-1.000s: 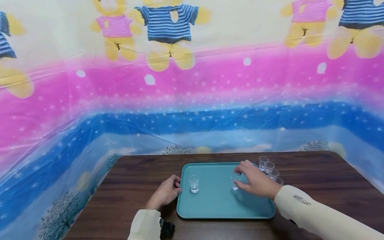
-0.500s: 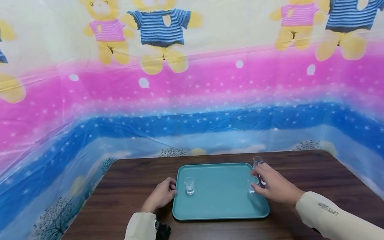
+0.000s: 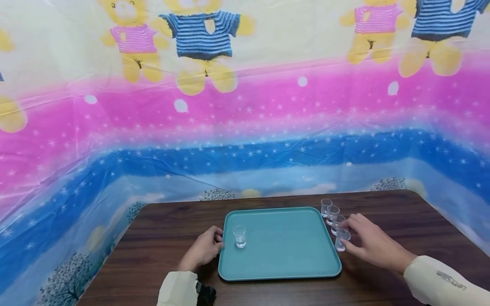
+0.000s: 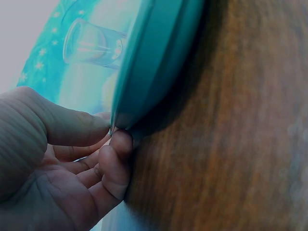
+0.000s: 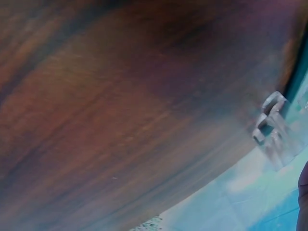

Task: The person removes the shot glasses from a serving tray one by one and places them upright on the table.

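A teal tray (image 3: 279,265) lies on the table, with one clear shot glass (image 3: 240,238) upright at its left side. My left hand (image 3: 204,248) pinches the tray's left rim between thumb and curled fingers; the left wrist view shows the thumb (image 4: 79,127) on the edge. To the right of the tray, my right hand (image 3: 371,242) holds another clear shot glass (image 3: 340,243) between thumb and fingers, at the front of a slanting row. Only a sliver of a finger (image 5: 303,199) shows in the right wrist view, beside blurred glasses (image 5: 276,134).
Three more shot glasses (image 3: 330,216) stand closely lined up along the tray's right edge, running toward the back. The dark wooden table (image 3: 172,221) extends around the tray. Behind it hangs a patterned cloth (image 3: 268,157) with bears.
My right hand has carried its shot glass rightward, from over the tray to the front end of the row beside it. The left hand keeps its grip on the tray rim.
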